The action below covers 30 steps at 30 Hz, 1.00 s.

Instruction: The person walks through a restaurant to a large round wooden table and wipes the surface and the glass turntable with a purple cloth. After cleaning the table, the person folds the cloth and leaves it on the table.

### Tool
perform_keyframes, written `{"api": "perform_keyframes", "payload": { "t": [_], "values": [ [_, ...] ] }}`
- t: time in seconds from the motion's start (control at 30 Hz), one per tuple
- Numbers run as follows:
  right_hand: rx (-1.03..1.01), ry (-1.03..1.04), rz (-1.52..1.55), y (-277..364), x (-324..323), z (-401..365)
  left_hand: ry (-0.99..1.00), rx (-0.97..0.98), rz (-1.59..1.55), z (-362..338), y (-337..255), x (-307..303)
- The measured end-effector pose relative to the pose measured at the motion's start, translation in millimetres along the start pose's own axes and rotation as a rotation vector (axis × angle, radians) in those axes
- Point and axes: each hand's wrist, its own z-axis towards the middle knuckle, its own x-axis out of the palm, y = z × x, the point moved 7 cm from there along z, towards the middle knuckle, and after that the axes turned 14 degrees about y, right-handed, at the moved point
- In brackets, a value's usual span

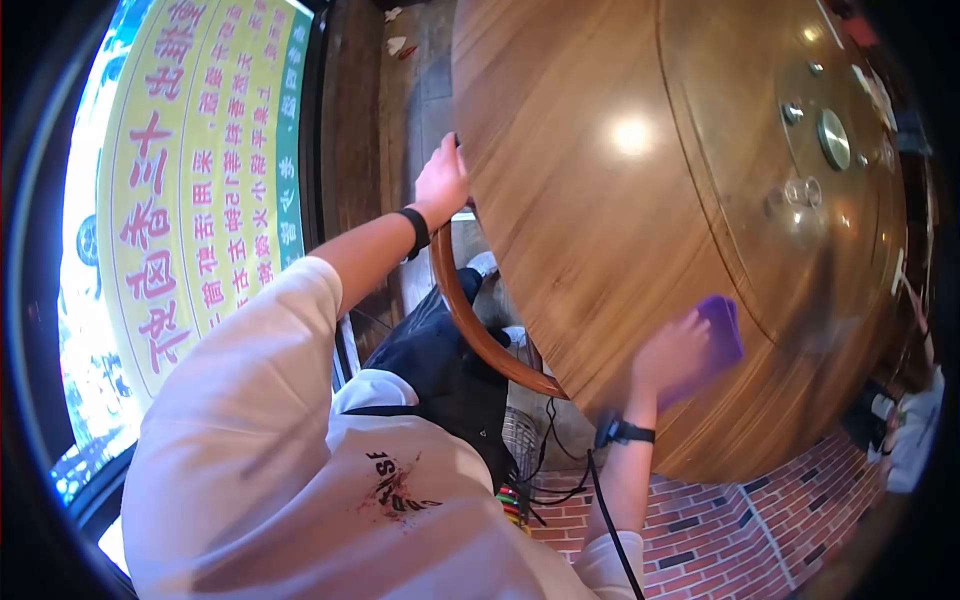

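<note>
My right hand (668, 360) is closed on a folded purple cloth (722, 335), pressed against the wooden table (570, 190) near its front edge; hand and cloth are smeared by motion. Off the table's left edge, my left hand (441, 185) has its fingers curled at the upper end of a curved wooden chair rail (480, 335). A small dark tip shows beside those fingers, and I cannot make out what it belongs to. The chair is mostly hidden by my body and the table.
A round glass turntable carries a metal disc (834, 139) and small glass items (802, 192). On the left is a window with a yellow sign (200, 190). Black cables (600, 500) hang below my right arm. Another person's sleeve (915, 430) appears far right, above a brick-patterned floor (700, 530).
</note>
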Motion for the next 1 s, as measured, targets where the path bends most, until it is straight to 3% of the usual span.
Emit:
{"api": "perform_keyframes", "payload": {
  "t": [0.2, 0.3, 0.33, 0.37, 0.43, 0.6, 0.73, 0.83, 0.9, 1.0],
  "values": [
    [-0.412, -0.260, 0.069, 160.4, -12.0, -6.7, 0.076, -0.099, -0.066, -5.5, -6.3, -11.6],
    [-0.474, -0.317, 0.125, 178.5, -29.5, -8.5, -0.022, 0.148, 0.037, -9.7, -4.8, -8.2],
    [-0.498, -0.320, 0.158, 173.7, -32.5, -6.7, 0.006, 0.070, -0.053, -4.9, -5.5, -11.4],
    [-0.520, -0.314, 0.189, 161.4, -33.2, -3.8, 0.050, -0.016, -0.134, -4.4, -5.2, -12.6],
    [-0.485, -0.355, 0.258, 118.7, -31.3, 11.8, 0.031, 0.021, -0.112, 0.3, 5.0, -3.6],
    [-0.009, -0.371, 0.160, -62.2, -5.8, 59.8, 0.123, -0.042, -0.134, 3.0, 4.4, 0.4],
    [0.314, -0.212, 0.245, -194.3, 37.0, 66.3, 0.082, -0.024, -0.089, 3.8, 8.2, 3.2],
    [0.399, -0.163, 0.313, -170.1, 37.4, 61.1, 0.072, -0.042, -0.085, -1.3, -0.9, -3.0],
    [0.298, -0.201, 0.227, -116.8, 32.0, 66.9, 0.072, -0.026, -0.093, -1.3, -1.7, -4.7],
    [-0.025, -0.287, 0.114, 11.8, -16.6, 56.3, 0.054, -0.009, -0.065, -1.9, 0.0, -1.9]
  ]
}}
